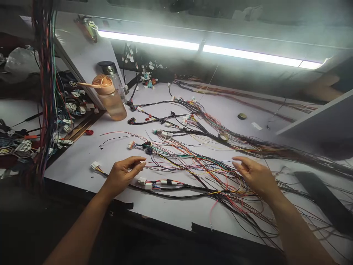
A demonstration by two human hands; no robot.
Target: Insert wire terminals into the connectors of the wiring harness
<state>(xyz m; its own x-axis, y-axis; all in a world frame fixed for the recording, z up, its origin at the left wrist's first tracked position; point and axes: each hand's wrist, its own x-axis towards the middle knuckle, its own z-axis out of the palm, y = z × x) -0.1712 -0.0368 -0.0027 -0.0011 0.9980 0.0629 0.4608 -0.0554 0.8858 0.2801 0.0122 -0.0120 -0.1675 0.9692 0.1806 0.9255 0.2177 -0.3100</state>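
Observation:
My left hand (124, 175) hovers above the table's left front part, thumb and forefinger curved towards each other with a small gap between them. It appears to hold nothing. Thin loose wires pass close to its fingertips, and a white connector (95, 166) on a short lead lies to its left. Over the right side of the wire bundle, my right hand (255, 176) has its thumb and forefinger apart, also with nothing visible in them. Between the hands spreads a wiring harness (190, 187) with black-taped branches, white connectors (145, 183) and many coloured loose wires.
More harness branches (154, 121) lie behind, near a tape roll (223, 137) and another tape roll (242, 116). Two bottles, one orange-lidded (111, 99), stand back left. Hanging wires (45, 92) flank the left edge. A dark flat object (322, 200) lies at right.

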